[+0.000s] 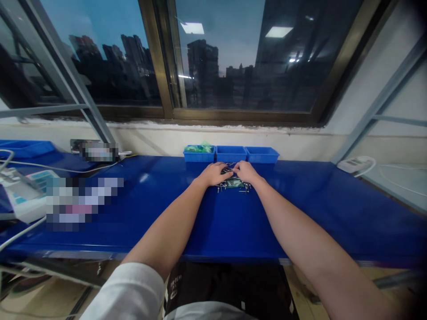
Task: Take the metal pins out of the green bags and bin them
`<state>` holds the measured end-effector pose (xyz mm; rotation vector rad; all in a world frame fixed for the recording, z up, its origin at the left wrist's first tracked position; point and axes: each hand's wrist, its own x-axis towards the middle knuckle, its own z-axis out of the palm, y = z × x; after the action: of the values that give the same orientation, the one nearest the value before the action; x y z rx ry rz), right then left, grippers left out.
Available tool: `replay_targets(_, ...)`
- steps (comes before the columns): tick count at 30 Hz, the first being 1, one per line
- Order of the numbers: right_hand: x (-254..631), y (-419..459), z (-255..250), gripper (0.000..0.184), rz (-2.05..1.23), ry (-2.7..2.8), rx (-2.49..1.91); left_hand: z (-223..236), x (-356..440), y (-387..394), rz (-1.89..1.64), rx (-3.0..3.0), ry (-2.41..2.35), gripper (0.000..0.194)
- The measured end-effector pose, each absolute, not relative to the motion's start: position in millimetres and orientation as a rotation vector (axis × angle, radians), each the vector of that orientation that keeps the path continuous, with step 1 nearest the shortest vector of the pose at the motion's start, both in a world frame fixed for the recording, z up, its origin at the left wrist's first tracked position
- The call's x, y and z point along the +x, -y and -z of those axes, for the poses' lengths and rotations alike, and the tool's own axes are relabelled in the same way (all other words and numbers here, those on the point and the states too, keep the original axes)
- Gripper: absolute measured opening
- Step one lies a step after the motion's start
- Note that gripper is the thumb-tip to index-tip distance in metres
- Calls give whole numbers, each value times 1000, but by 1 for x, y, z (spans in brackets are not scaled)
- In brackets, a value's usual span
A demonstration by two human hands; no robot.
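A small pile of dark metal parts with pins, with something green among them (232, 183), lies on the blue table (233, 222) in front of three blue bins. My left hand (213, 174) rests on the pile's left side with its fingers curled down onto the parts. My right hand (245, 172) rests on the pile's right side, fingers curled the same way. The fingertips of both hands meet over the pile's far edge. What each hand grips, if anything, is hidden under the fingers.
Three blue bins stand in a row at the table's back: the left bin (199, 153) holds green pieces, the middle bin (231, 154) and right bin (262, 154) show no contents. A white device with cables (23, 191) sits at the left, a white box (354, 164) at the right.
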<state>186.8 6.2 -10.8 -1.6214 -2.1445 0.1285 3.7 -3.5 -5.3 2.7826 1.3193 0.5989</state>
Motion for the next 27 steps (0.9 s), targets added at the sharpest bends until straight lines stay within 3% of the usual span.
replay_targets(7,184,-4,5,38,46,2159,-1590,-4,6,7,-956,2760,-1329,32)
replay_targets(17,180,-1,0,47,-27,2115,-1439,-4,9,5,-906,2804,-1225,26)
replay_targets(27,184,-4,2,39,-814,1593,-1078,-6,8,6,-905,2752,-1430,30)
